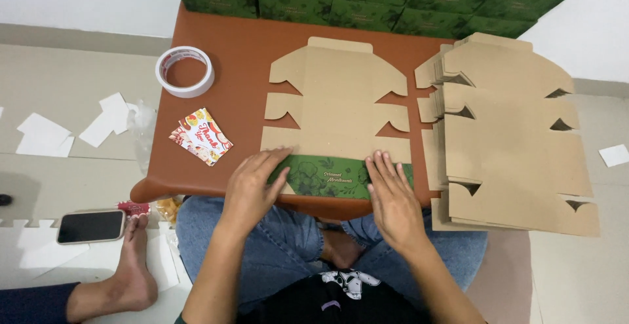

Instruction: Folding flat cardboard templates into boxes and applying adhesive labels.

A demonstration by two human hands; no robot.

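On the flat box blank [337, 111] only its near green flap [327, 176] is folded over, left hand [252, 183] and right hand [392, 196] pressing it open-palmed, while beside it the stack of blanks [511, 134] seems untouched.

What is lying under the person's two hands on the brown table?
A flat cardboard box blank, its green printed flap folded up under left hand and right hand. The flap's ends are covered.

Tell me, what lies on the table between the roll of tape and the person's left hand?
In the head view, a small fan of colourful printed cards lies on the brown table between the tape roll and the left hand; otherwise bare tabletop.
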